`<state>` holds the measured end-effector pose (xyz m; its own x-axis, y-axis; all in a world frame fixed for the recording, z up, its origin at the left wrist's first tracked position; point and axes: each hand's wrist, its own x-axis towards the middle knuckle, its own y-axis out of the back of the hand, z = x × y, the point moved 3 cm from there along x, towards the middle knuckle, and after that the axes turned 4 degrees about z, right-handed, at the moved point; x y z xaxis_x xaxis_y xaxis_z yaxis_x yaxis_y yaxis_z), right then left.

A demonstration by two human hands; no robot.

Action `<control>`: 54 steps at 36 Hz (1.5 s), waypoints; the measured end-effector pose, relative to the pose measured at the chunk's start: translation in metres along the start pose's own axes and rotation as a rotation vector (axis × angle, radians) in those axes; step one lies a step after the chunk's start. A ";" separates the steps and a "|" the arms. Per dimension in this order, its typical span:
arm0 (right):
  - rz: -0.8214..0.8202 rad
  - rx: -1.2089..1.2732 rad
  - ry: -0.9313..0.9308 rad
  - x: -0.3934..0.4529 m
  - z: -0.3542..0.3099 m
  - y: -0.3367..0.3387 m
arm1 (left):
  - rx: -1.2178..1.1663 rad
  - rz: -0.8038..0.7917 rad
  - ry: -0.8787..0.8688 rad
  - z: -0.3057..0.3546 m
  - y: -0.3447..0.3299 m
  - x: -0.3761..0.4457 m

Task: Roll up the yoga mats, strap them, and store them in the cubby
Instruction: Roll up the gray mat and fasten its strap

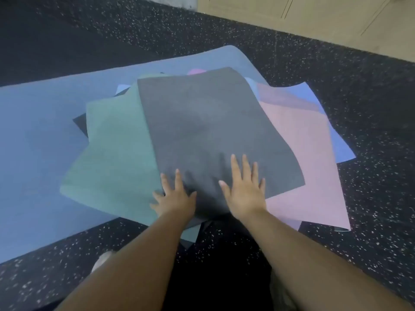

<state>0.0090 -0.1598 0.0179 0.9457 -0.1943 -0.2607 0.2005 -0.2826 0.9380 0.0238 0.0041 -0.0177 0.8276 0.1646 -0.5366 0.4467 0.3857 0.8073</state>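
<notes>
Several yoga mats lie fanned in a loose pile on the floor. A dark grey mat [206,122] is on top, its far end bulging upward. Under it lie a teal mat [112,149] to the left, a pink mat [310,176] to the right and a periwinkle mat [332,122] beneath the pink one. A big blue mat [40,153] is spread flat below them all. My left hand [175,198] and my right hand [244,189] both press flat, fingers spread, on the near end of the dark grey mat. No strap is in view.
The floor [370,198] is black rubber with white speckles. A beige cabinet front [314,16] stands at the far right, across the floor from the pile. A pale shoe toe [101,261] shows by my left arm.
</notes>
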 end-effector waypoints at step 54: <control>0.137 0.732 0.343 -0.128 -0.046 0.185 | -0.860 0.460 -0.690 0.048 0.140 -0.211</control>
<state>-0.0627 -0.1438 0.2353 0.9992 -0.0070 0.0405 -0.0278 -0.8419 0.5389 -0.0727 -0.0200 0.2200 0.9757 0.0257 0.2176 -0.0960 0.9429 0.3188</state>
